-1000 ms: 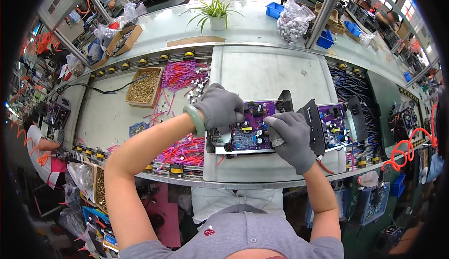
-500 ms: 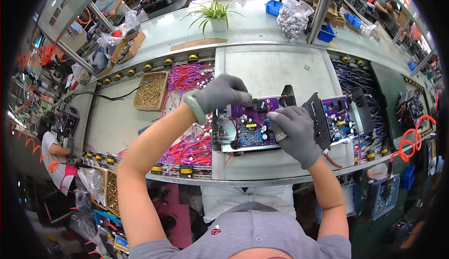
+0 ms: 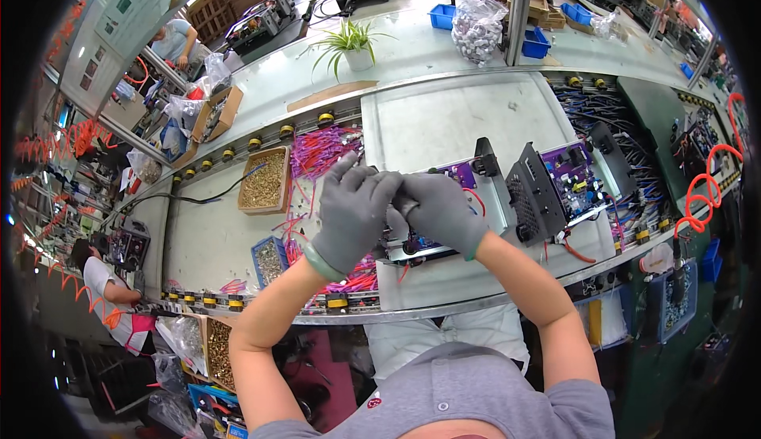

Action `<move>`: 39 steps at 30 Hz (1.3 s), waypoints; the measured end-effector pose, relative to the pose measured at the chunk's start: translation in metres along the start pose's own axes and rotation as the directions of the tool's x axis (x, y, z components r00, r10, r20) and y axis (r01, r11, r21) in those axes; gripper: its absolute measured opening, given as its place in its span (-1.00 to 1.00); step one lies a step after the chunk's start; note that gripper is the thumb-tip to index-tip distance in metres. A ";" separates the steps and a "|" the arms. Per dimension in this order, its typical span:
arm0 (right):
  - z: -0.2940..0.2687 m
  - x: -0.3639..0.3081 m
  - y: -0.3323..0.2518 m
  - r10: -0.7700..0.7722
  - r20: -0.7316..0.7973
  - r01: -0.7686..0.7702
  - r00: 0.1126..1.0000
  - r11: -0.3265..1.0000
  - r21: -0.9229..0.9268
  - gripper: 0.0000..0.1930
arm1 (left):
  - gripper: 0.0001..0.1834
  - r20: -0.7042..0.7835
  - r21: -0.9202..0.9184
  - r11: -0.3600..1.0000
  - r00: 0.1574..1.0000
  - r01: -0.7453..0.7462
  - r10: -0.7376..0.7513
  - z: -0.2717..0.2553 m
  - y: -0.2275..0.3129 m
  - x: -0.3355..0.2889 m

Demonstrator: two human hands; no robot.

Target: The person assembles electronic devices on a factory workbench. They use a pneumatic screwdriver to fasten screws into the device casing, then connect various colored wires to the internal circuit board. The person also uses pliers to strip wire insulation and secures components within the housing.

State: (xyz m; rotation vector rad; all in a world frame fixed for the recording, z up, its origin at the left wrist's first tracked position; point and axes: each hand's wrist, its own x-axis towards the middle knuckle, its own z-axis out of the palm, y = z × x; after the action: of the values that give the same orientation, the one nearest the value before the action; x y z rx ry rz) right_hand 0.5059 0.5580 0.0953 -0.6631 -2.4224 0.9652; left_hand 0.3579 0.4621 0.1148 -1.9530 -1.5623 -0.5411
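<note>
Both my hands wear grey gloves and meet above the left end of an open metal chassis (image 3: 497,215) holding a purple circuit board (image 3: 461,173). My left hand (image 3: 347,221) is closed, its thumb and fingers touching those of the other hand. Bent inward, the fingers of my right hand (image 3: 445,211) are closed against the left ones. A dark piece shows between the hands, too covered to name. Most of the board lies hidden under the gloves. A red wire (image 3: 476,199) curves out beside my right wrist. Right of this stands a second chassis with a black perforated panel (image 3: 533,189) and purple board (image 3: 574,176).
Left of the hands lie bundles of pink and red wires (image 3: 321,150), a box of brass-coloured screws (image 3: 265,181) and a blue tray of small parts (image 3: 269,260). Blue-black cables (image 3: 583,110) fill the right side. A potted plant (image 3: 358,57) stands on the far ledge.
My right hand has moved left across the board to meet my left hand, which has shifted slightly left and down. The view has turned a little, and the blue tray now shows past my left arm.
</note>
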 end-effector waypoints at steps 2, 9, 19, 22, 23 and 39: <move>0.007 0.010 0.006 -0.011 -0.070 0.010 0.998 1.000 -0.019 -0.83 | -0.60 -0.019 -0.037 0.996 0.997 0.080 -0.081 0.001 -0.001 -0.002; 0.027 0.027 0.019 -0.268 -0.037 0.196 0.963 0.785 -0.588 -0.89 | -0.46 0.710 -0.535 0.298 0.612 0.791 -0.350 0.013 -0.017 -0.043; 0.030 0.026 0.021 -0.210 -0.062 0.127 0.976 0.773 -0.621 -0.88 | -0.44 0.650 -0.349 0.579 0.636 0.737 -0.417 0.016 -0.004 -0.057; 0.028 0.028 0.022 -0.222 -0.029 0.160 0.975 0.780 -0.605 -0.87 | -0.45 0.618 -0.377 0.582 0.664 0.721 -0.422 0.013 -0.002 -0.053; 0.028 0.029 0.022 -0.224 -0.016 0.170 0.974 0.783 -0.598 -0.87 | -0.45 0.621 -0.367 0.588 0.661 0.721 -0.422 0.012 -0.002 -0.051; 0.026 0.024 0.019 -0.295 -0.069 0.197 0.953 0.777 -0.598 -0.82 | -0.38 0.619 -0.387 0.552 0.651 0.739 -0.439 0.011 -0.002 -0.053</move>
State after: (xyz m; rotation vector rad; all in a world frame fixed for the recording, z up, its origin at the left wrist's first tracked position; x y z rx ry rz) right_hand 0.4777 0.5705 0.0696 -0.5635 -2.5711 0.0288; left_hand 0.3431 0.4304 0.0728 -2.0164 -2.7155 -1.0476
